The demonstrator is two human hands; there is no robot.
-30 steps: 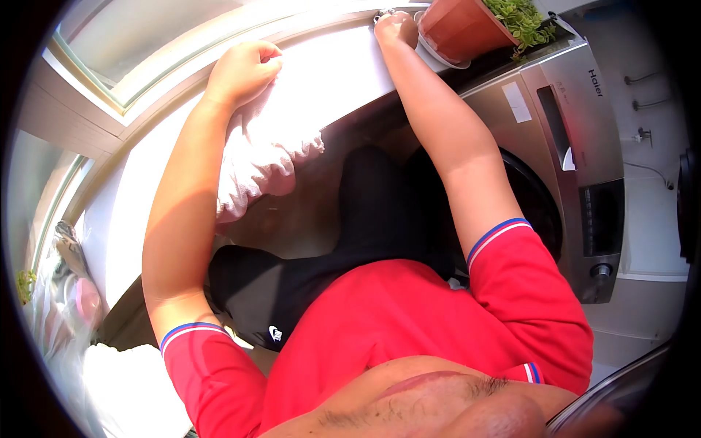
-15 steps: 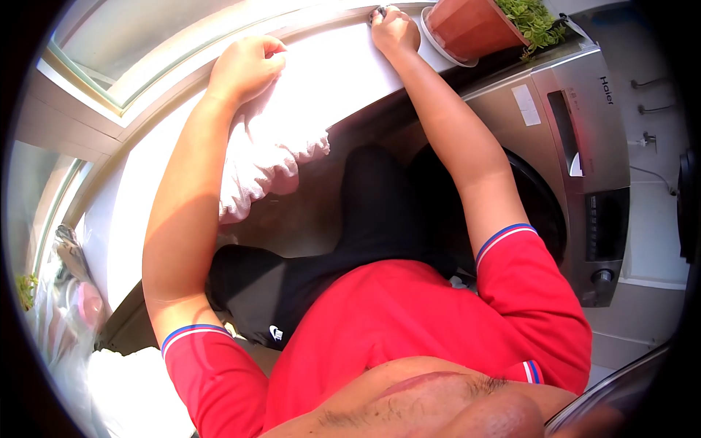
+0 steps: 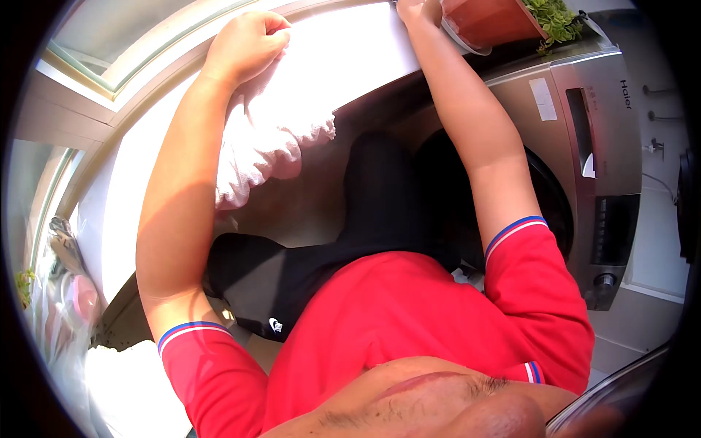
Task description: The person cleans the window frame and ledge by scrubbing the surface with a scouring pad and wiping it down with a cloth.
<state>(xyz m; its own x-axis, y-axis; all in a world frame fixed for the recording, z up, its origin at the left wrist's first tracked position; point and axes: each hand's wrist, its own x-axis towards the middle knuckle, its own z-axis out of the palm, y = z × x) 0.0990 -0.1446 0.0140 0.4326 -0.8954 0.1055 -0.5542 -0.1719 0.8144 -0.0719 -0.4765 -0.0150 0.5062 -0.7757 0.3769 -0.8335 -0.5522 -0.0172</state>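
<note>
My left hand (image 3: 248, 45) is closed at the upper left, over the bright white sill (image 3: 343, 66). A pale pinkish-white cloth (image 3: 266, 146) runs down from its fingers, bunched, and hangs past the sill's front edge. My right hand (image 3: 420, 11) is at the top edge of the picture, partly cut off, beside the terracotta pot (image 3: 493, 23) on its saucer. Its fingers are closed around something small and dark that I cannot make out.
A silver washing machine (image 3: 540, 139) with a round dark door stands at the right. Green leaves (image 3: 553, 20) fill the pot. Window frames (image 3: 80, 87) run along the upper left. Plastic bags (image 3: 66, 314) and a white overexposed item (image 3: 131, 387) lie at the lower left.
My right hand has moved up and right in the picture, partly out of view. My left hand sits slightly higher, still closed on the cloth. The pot and washing machine have shifted right in view.
</note>
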